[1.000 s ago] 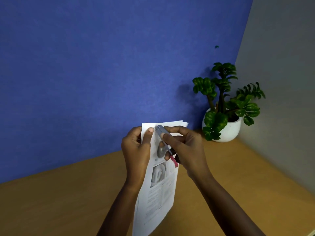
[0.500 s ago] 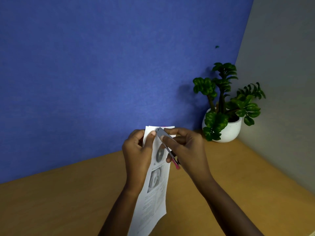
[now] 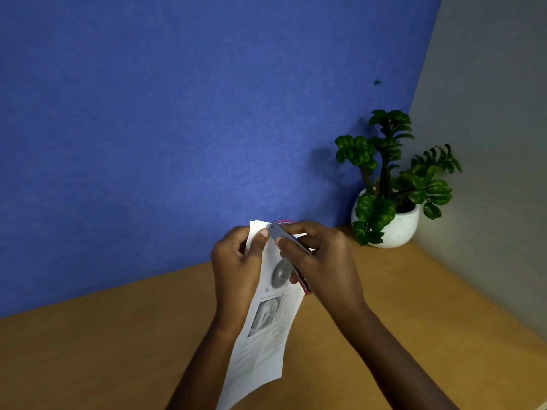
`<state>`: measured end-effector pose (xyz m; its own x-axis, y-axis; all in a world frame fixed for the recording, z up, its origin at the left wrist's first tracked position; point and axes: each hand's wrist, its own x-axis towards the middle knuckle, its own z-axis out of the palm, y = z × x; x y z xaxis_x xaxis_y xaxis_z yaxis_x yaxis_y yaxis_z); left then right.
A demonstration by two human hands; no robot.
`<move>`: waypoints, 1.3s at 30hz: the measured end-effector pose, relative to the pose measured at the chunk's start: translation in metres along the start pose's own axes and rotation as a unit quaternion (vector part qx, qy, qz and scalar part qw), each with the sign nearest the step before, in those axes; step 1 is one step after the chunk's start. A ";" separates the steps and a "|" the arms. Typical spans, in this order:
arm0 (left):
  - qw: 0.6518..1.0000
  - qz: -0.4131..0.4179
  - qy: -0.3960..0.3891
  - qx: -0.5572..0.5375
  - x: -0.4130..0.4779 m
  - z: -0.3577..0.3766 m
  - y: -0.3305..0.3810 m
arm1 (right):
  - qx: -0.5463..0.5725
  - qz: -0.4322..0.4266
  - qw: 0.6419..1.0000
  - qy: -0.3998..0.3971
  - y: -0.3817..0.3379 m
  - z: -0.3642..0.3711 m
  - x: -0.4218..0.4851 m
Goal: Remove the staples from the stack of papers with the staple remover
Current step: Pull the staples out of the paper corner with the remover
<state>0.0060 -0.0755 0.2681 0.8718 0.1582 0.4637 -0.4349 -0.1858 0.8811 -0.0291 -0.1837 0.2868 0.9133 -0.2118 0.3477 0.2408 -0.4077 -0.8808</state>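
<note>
A blue wall (image 3: 177, 113) rises behind a wooden desk (image 3: 88, 350) and meets a grey wall (image 3: 488, 128) on my right. A leafy green plant (image 3: 387, 161) in a round white pot (image 3: 398, 229) sits in that corner. I hold the stack of papers (image 3: 266, 335) up above the desk, its printed pages hanging down toward me. My left hand (image 3: 236, 270) grips the stack's top left corner, thumb pressed on the front sheet. My right hand (image 3: 328, 267) is curled round the staple remover (image 3: 280, 232), thumb and forefinger pinching its grey metal body. Its tip is set at the stack's top edge, just beside my left thumb. Pink shows at its lower end and above my forefinger.
</note>
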 end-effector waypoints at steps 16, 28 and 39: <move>0.993 0.098 0.047 0.053 -0.006 0.004 0.002 | 0.189 0.064 0.979 0.034 -0.005 0.005 -0.002; 0.992 0.094 0.082 0.028 -0.009 0.005 -0.006 | 0.337 0.140 0.931 0.016 -0.008 0.006 -0.002; 0.993 -0.009 0.083 -0.081 -0.011 0.013 -0.009 | 0.522 0.317 0.787 -0.082 0.001 0.003 0.002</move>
<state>0.0029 -0.0879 0.2533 0.8365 0.3209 0.4443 -0.4615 -0.0247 0.8868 -0.0255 -0.1819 0.2855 0.9683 0.0731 -0.2387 -0.2195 0.7052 -0.6742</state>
